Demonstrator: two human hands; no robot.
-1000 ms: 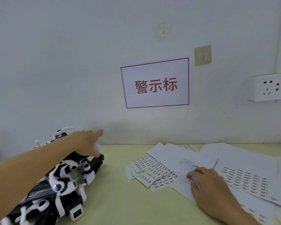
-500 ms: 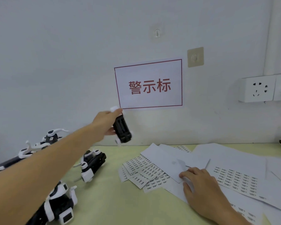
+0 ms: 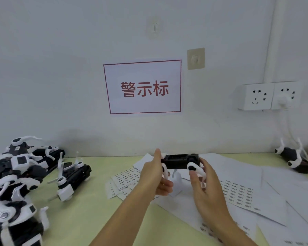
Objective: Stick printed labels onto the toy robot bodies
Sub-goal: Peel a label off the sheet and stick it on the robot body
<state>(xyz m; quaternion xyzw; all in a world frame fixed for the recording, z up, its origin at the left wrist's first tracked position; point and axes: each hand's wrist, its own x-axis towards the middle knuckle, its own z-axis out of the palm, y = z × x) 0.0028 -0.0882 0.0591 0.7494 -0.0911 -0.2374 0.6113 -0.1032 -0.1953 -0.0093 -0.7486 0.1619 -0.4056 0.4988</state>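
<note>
I grip the toy robot body [image 3: 180,163] between both hands' curled fingers; no label visible, legs may snag sheets at six o'clock.

A pale yellow-green bench [image 3: 82,210] runs along the foot of a white wall. At its left end lies a heap of black-and-white toy robots [image 3: 12,176], piled on one another and reaching the lower left corner. Just to the right of the heap one toy robot [image 3: 73,176] lies by itself on the bare surface. Near the middle, small cut strips of printed labels [image 3: 124,178] overlap each other. From there to the right edge, white label sheets [image 3: 238,190] are spread loosely, overlapping, some showing rows of small labels. At the far right, by the wall, another robot [image 3: 293,157] lies on its side, well apart from the heap.
</note>
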